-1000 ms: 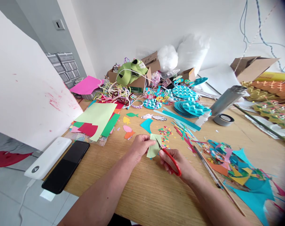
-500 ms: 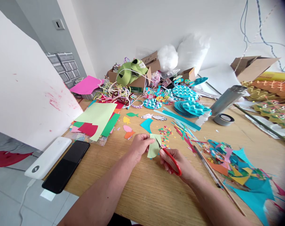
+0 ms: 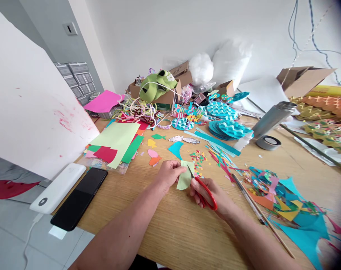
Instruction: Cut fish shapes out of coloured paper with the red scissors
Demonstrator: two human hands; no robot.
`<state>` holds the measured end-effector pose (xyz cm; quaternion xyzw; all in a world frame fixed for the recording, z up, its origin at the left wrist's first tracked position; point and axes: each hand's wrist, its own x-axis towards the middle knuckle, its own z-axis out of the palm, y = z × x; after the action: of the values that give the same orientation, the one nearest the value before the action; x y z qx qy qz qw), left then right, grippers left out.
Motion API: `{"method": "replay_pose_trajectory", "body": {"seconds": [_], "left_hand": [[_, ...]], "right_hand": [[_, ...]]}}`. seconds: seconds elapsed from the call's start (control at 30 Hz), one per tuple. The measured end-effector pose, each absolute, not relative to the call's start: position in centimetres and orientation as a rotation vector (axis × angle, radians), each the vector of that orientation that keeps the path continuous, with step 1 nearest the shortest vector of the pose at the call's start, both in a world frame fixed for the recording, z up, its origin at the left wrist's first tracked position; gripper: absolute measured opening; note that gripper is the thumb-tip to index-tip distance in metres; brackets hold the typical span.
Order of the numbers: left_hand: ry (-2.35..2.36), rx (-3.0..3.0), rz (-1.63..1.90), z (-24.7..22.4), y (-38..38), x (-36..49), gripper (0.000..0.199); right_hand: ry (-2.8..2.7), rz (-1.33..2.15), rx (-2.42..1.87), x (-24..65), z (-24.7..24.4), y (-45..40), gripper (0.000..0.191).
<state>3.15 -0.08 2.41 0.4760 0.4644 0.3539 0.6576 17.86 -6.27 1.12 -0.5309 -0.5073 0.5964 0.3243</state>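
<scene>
My left hand [image 3: 170, 173] pinches the left edge of a small pale green paper piece [image 3: 184, 182], which bears a drawn curved outline. In my right hand [image 3: 207, 193] are red-handled scissors [image 3: 211, 198], their dark blades lying at the upper right part of the paper. Just beyond my hands lie small paper fish: a green one [image 3: 158, 137], a yellow one [image 3: 151, 143] and an orange one [image 3: 154, 160]. Black-and-white fish cutouts [image 3: 184, 140], a blue paper scrap [image 3: 175, 150] and a scatter of tiny coloured paper bits [image 3: 198, 156] are close by.
Coloured paper sheets [image 3: 114, 138] lie at left, above a black phone [image 3: 79, 198] and a white power bank [image 3: 58, 187]. To the right are a pen [image 3: 249, 198], a thin stick [image 3: 277, 234], paper scraps [image 3: 294, 213], a glue bottle [image 3: 243, 141] and a steel flask [image 3: 273, 120].
The pale green paper has shifted and turned slightly in my left hand. The scissors stay at its right side, with their blades now looking closer together.
</scene>
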Motion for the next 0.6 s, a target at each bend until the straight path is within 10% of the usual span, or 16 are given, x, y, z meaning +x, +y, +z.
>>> {"method": "replay_pose_trajectory", "body": {"seconds": [0.6], "left_hand": [[1.061,1.026,0.781,2.38,-0.09,3.19,0.018]], "right_hand": [[-1.339,1.515,-1.432,17.84,1.2,-6.05,0.055]]}}
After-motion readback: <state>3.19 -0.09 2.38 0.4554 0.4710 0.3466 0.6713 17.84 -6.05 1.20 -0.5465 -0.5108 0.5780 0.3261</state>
